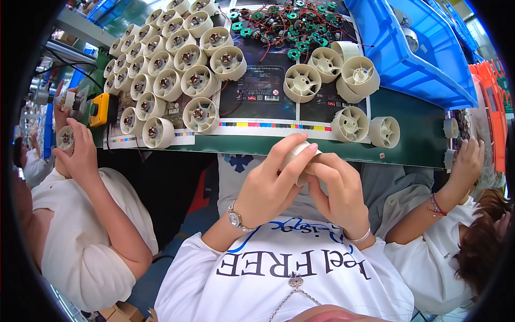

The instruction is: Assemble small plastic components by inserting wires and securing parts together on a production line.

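Note:
A cream round plastic fan housing (298,155) is held up in front of my chest, just off the table's near edge. My left hand (266,180) wraps its fingers over the housing's top and side. My right hand (339,192) closes on it from the other side, fingertips pressed near its lower part. Most of the housing is hidden behind my fingers, so its inside cannot be seen. Nearest on the table, to the right, stand a finned cream housing (350,124) and another housing (384,132) tilted beside it.
Left on the green table (421,153), housings with copper-wound motors (199,114) stand in rows. A heap of green circuit boards (295,27) with red wires lies behind. Blue bin (397,70) stands right; yellow button box (100,110) left. Co-workers' hands (80,153) (468,166) work on both sides.

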The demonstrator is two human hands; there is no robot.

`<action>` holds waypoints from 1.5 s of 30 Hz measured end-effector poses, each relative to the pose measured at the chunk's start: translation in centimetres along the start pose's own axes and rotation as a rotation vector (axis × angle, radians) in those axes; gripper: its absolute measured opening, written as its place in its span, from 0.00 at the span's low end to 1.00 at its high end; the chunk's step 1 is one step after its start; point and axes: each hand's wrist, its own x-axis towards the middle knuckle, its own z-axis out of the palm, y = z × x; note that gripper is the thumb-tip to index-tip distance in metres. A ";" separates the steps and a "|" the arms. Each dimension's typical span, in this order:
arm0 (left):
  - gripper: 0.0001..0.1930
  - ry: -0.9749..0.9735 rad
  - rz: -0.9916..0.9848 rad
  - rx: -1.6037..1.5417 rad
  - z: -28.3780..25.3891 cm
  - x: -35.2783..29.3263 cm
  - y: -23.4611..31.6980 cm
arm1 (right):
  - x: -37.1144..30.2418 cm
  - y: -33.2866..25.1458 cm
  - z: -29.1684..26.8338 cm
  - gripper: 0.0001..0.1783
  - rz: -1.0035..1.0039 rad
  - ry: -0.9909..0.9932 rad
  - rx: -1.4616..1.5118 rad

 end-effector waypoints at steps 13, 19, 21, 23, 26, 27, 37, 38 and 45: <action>0.31 0.114 0.142 0.011 -0.7 -0.2 -1.2 | -0.3 -0.1 -1.3 0.16 -0.005 0.125 -0.034; 0.28 -0.016 0.179 -0.033 -2.5 0.7 -0.6 | -0.2 0.5 -1.9 0.14 0.174 0.002 0.292; 0.28 -0.029 0.182 -0.072 -2.9 0.9 -0.1 | -0.4 1.3 -1.8 0.14 0.176 -0.016 0.452; 0.29 -0.056 0.188 -0.155 -3.1 1.1 0.3 | -0.7 2.3 -1.5 0.14 0.182 -0.052 0.765; 0.28 -0.004 0.193 -0.267 -2.4 1.8 1.0 | -1.2 1.6 -0.2 0.15 0.285 0.020 1.078; 0.28 0.066 0.190 -0.319 -1.5 1.6 1.0 | -1.7 0.9 1.3 0.14 0.379 0.108 1.248; 0.26 0.220 0.094 -0.491 -0.3 2.7 3.4 | -2.3 -1.3 1.9 0.13 0.745 0.259 1.612; 0.25 0.185 0.099 -0.425 -0.5 2.7 3.3 | -2.6 -0.8 1.9 0.14 0.763 0.225 1.615; 0.26 0.058 0.130 -0.369 -0.7 3.0 3.0 | -5.1 2.7 3.7 0.15 0.835 0.071 1.864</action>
